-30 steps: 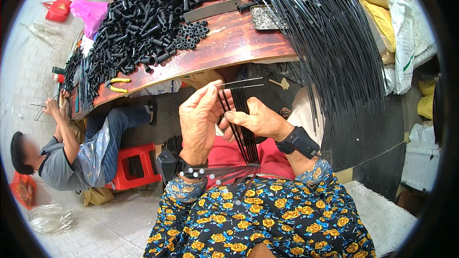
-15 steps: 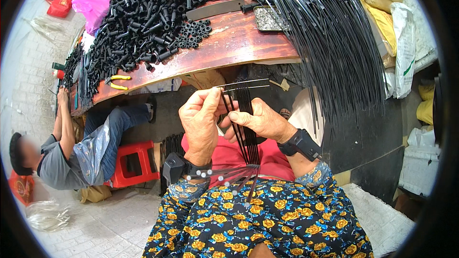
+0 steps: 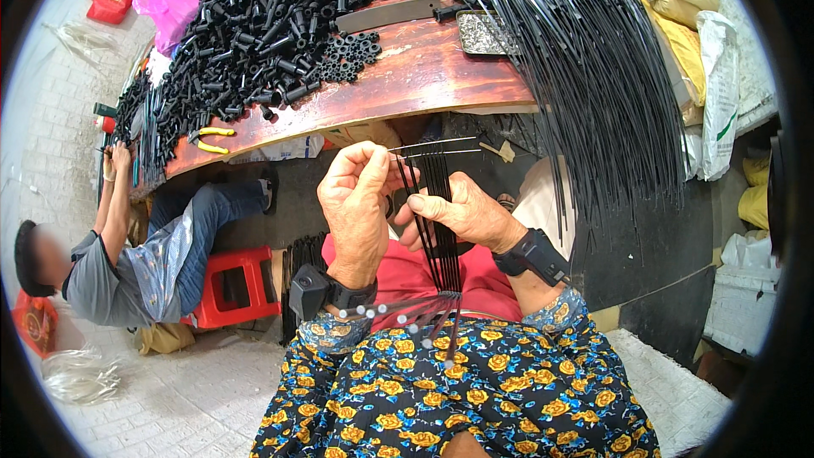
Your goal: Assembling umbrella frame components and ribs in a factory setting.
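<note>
My right hand [image 3: 462,212] is closed round a bundle of thin black strips [image 3: 445,267], its thumb lying across them. The strips stand side by side, gathered at my lap, with blurred pale round tips fanning out below. Across their upper ends run two thin metal wires [image 3: 454,152], which stick out to the right. The left ends of the wires meet my left hand [image 3: 356,195], whose thumb and forefinger are pinched together there. A few strips lean apart from the rest, next to my left fingers. My left hand's other fingers are partly hidden.
A wooden table [image 3: 407,89] ahead bears a heap of black tubular parts [image 3: 280,17], a broad blade [image 3: 390,14], yellow-handled pliers [image 3: 210,140] and a metal tray [image 3: 483,32]. Long black rods [image 3: 585,76] overhang its right edge. A co-worker [image 3: 119,280] sits left near a red stool [image 3: 233,288].
My left hand has risen slightly, and the strips' upper ends are spread more evenly along the wires. My right hand keeps its grip. The co-worker's arms and head have shifted a little.
</note>
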The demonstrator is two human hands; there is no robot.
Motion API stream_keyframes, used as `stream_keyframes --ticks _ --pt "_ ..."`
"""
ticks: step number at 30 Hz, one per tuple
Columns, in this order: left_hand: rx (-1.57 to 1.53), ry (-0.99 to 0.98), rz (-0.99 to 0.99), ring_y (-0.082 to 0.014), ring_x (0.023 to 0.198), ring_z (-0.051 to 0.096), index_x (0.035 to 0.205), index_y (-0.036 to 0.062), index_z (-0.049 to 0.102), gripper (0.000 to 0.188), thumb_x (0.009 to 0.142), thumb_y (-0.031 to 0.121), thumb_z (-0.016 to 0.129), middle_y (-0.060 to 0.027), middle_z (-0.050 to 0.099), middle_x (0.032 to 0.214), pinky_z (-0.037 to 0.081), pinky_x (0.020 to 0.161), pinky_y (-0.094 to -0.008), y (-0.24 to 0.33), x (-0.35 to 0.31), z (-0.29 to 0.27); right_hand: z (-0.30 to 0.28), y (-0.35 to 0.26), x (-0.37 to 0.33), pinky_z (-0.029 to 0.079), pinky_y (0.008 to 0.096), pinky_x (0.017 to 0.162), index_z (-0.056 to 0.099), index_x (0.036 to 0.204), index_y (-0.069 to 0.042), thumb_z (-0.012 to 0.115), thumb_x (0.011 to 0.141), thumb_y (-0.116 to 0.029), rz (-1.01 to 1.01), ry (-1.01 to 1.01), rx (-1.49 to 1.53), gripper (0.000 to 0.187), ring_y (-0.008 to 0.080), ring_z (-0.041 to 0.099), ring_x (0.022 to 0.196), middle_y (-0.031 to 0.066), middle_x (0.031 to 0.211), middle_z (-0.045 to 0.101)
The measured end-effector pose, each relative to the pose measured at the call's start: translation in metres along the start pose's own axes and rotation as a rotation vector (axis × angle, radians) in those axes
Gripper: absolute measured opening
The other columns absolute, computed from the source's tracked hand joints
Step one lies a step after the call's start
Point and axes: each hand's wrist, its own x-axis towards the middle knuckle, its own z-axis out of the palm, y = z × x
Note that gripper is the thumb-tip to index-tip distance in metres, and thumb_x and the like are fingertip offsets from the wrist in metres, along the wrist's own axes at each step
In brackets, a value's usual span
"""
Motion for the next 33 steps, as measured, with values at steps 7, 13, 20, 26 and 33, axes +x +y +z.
stream_keyframes --ticks 7,13,20,26,33 --pt "0.054 0.031 -0.112 -0.0184 0.072 0.066 0.099 0.0009 0.06 0.011 0.094 0.011 0.059 -0.0103 0.067 0.085 0.054 0.068 -0.0293 0.005 -0.008 0.002 0.0 -0.001 -0.002 0.055 0.0276 0.065 0.065 0.101 0.003 0.058 0.094 -0.034 -0.015 -0.011 0.002 0.038 0.0165 0.068 0.071 0.0083 0.084 0.067" --pt "0.084 0.014 -0.035 -0.017 0.072 0.066 0.099 0.0012 0.061 0.01 0.093 0.009 0.06 -0.0088 0.067 0.084 0.053 0.066 -0.0274 0.0 -0.009 0.0 0.001 -0.001 -0.003 0.056 0.0286 0.066 0.062 0.108 0.001 0.059 0.094 -0.034 -0.02 -0.016 -0.003 0.038 0.017 0.068 0.072 0.0079 0.089 0.067" --pt "0.091 0.054 -0.02 -0.015 0.07 0.065 0.096 0.0019 0.059 0.009 0.095 0.011 0.059 -0.0059 0.065 0.081 0.052 0.063 -0.0262 0.0 -0.01 0.0 0.0 0.0 0.001 0.056 0.0294 0.066 0.061 0.108 0.002 0.059 0.094 -0.034 -0.012 -0.046 0.001 0.039 0.0172 0.068 0.072 0.0095 0.089 0.067" --pt "0.034 0.062 -0.082 -0.0185 0.073 0.067 0.102 -0.0001 0.058 0.013 0.095 0.01 0.059 -0.0105 0.066 0.085 0.057 0.064 -0.0299 -0.001 -0.013 0.0 0.007 -0.008 -0.002 0.057 0.03 0.067 0.06 0.108 0.003 0.056 0.095 -0.023 -0.002 0.007 0.035 0.029 0.0167 0.068 0.073 0.0079 0.088 0.068" --pt "0.052 -0.03 -0.144 -0.0088 0.07 0.062 0.099 -0.0004 0.065 0.01 0.09 0.006 0.064 -0.0055 0.067 0.081 0.052 0.059 -0.0208 -0.002 -0.014 -0.003 0.007 -0.002 -0.005 0.058 0.0317 0.066 0.061 0.103 0.004 0.057 0.096 -0.025 0.043 0.047 0.031 0.031 0.0201 0.069 0.072 0.0127 0.084 0.068"
